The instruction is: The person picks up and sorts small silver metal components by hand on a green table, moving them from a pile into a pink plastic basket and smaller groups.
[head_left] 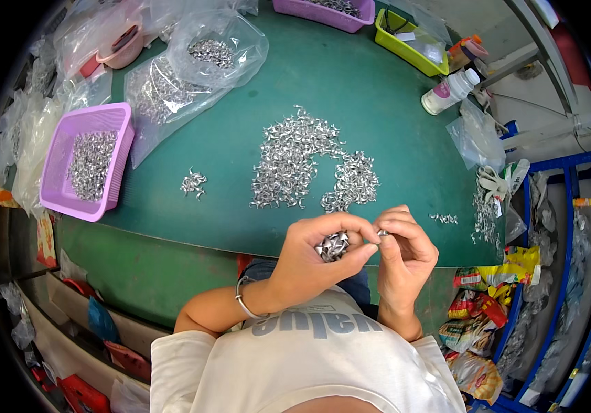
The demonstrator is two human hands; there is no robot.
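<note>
My left hand (pixel 319 251) is cupped around a handful of small shiny curved metal pieces (pixel 332 246). Its thumb and forefinger reach toward my right hand (pixel 404 258), which pinches one such piece (pixel 382 233) between its fingertips. The fingertips of both hands meet at that piece, just over the table's near edge. Beyond them on the green table (pixel 227 138) lies a big heap of the same metal pieces (pixel 288 162), with a lobe (pixel 354 180) on its right. A small cluster (pixel 193 183) sits to the left, and a short row (pixel 443 219) lies right of my hands.
At left stands a purple basket (pixel 122 162) of metal pieces, beside clear plastic bags (pixel 240 48) holding more. A purple tray (pixel 323 15), a green tray (pixel 405 48) and a white bottle (pixel 450 91) line the far side. More pieces (pixel 485 213) lie at the right edge, near a blue rack (pixel 571 172).
</note>
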